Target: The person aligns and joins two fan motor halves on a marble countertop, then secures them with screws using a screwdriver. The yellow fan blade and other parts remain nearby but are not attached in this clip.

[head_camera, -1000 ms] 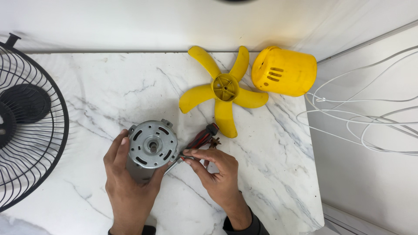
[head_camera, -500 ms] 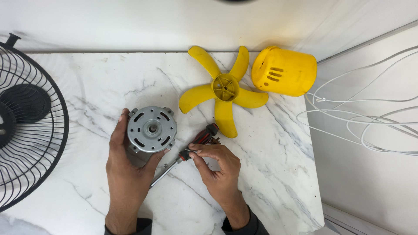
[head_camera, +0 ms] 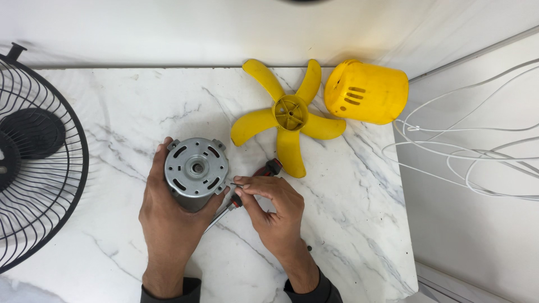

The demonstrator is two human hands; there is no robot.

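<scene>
Marble tabletop [head_camera: 112,106]; motor [head_camera: 196,168] within left fingers [head_camera: 159,168]

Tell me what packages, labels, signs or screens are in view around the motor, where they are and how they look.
None in view: no package, label, sign or screen.
What is there instead:
Round silver fan motor, in the left hand.
Screwdriver with a red and black grip, under the right hand.
Yellow five-blade fan, flat on the marble table.
Yellow motor cover, on its side at the far right edge.
Black wire fan guard, at left.

Upright grey motor [head_camera: 196,168], small screw [head_camera: 236,184]
</scene>
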